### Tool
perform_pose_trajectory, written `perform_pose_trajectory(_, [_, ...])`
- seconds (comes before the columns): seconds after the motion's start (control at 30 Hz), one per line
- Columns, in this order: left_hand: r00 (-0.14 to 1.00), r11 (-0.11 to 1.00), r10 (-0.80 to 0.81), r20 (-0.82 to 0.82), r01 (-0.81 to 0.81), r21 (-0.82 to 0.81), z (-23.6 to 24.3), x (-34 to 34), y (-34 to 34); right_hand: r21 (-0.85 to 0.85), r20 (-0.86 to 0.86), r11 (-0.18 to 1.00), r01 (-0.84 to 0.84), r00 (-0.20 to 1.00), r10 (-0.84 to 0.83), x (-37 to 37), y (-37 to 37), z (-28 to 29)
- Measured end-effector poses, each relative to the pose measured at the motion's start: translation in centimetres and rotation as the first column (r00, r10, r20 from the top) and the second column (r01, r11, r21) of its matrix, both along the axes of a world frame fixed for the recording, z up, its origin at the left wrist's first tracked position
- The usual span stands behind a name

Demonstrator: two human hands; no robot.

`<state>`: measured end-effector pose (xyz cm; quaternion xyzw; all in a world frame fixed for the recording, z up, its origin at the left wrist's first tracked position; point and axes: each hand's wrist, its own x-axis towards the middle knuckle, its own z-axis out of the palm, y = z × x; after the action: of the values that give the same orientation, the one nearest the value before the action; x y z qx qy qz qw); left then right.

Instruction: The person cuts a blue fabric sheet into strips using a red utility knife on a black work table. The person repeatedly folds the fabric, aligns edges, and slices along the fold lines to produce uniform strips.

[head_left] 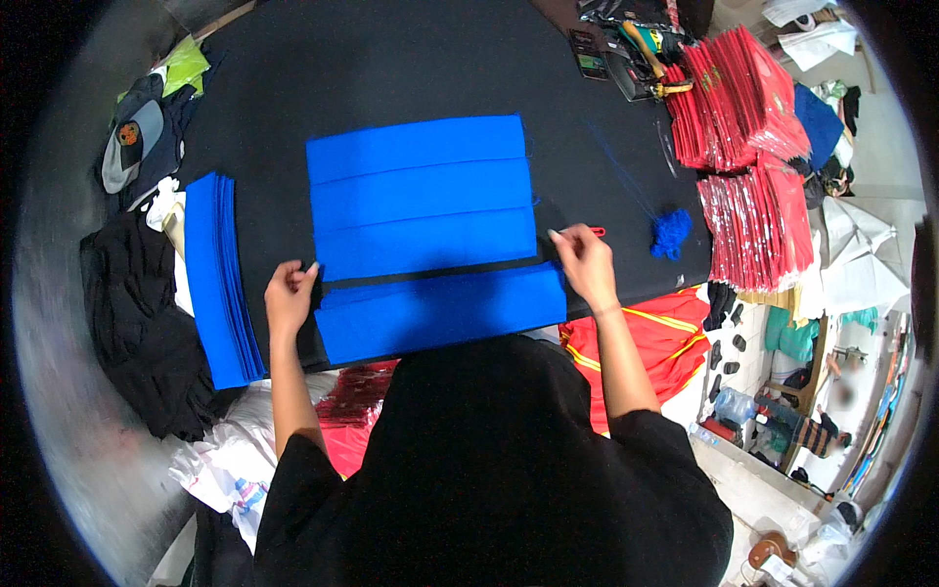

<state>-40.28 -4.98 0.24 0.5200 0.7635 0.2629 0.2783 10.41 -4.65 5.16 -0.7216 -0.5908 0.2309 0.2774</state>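
Note:
A wide blue cloth piece [423, 196], with creases running across it, lies flat on the black tabletop. Close to its lower left corner is my left hand [288, 296], fingers curled and thumb apart, with nothing visible in it. My right hand [589, 266] hovers by the lower right corner, thumb and forefinger pinched together; what they hold, if anything, is too small to tell. A small red loop [599, 232] shows just beyond that hand; whether the hand touches it is unclear. Nearer my body, between both wrists, lie folded blue cloth strips [440, 311].
A stack of folded blue strips [217, 284] stands at the left. Tangled blue thread [671, 233] lies at the right, beside stacked red plastic-wrapped packets [758, 230]. Tools and a phone-like object [589, 54] sit far right. Dark clothing [137, 313] and a cap [134, 147] border the left side.

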Motion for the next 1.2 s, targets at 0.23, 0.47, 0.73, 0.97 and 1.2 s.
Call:
perform_pose_trajectory(0.23, [0.928,0.982,-0.191,-0.319,0.18,-0.063,-2.9,3.3,5.9,-0.265,0.222,0.961,-0.077,0.965,0.138,-2.3,5.7,-7.3])
perform_pose_trajectory(0.47, [0.8,0.998,0.046,0.598,-0.063,0.009,2.1,2.5,6.2,-0.145,-0.6,0.984,-0.1,0.8,-0.007,-1.0,6.1,-3.1])
perform_pose_trajectory(0.73, [0.853,0.994,-0.085,0.514,0.106,-0.01,10.4,-1.1,-4.3,-0.167,-0.719,0.963,-0.212,0.694,0.028,1.2,-3.5,4.8])
perform_pose_trajectory(0.97, [0.954,0.975,-0.21,-0.212,0.22,0.025,10.3,6.6,-7.7,-0.268,-0.513,0.963,-0.036,0.851,-0.11,0.6,-9.1,-0.5])
perform_pose_trajectory(1.2, [0.71,0.706,-0.691,0.138,0.62,0.343,7.7,25.7,-3.6,-0.132,-0.517,0.988,0.085,0.844,-0.142,1.1,-6.8,-3.3])
